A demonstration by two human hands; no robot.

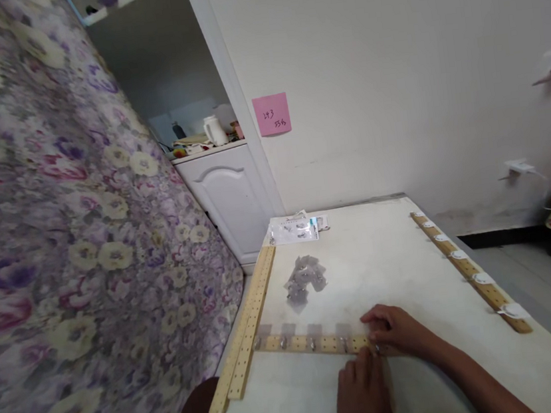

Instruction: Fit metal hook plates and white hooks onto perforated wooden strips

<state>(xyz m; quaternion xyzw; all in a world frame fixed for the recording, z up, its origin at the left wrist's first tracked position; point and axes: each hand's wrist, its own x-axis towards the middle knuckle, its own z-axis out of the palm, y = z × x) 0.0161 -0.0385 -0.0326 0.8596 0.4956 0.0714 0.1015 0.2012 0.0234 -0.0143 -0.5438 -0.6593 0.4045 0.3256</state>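
A light wooden strip with rows of holes lies crosswise near the front of the white table. Several small shiny metal pieces in clear bags are spaced along it. My left hand reaches up from the front edge, its fingers closed at the strip's right part. Just right of it, my right hand bends over the strip, fingertips pinched around a small shiny piece whose details are hidden. Both hands nearly meet there and cover the strip's right end.
Two perforated strips lie along the table's left side. A pile of small clear bags sits behind. Packaged cards lie at the back. Another strip on the right bears several white round pieces. A floral curtain hangs at left.
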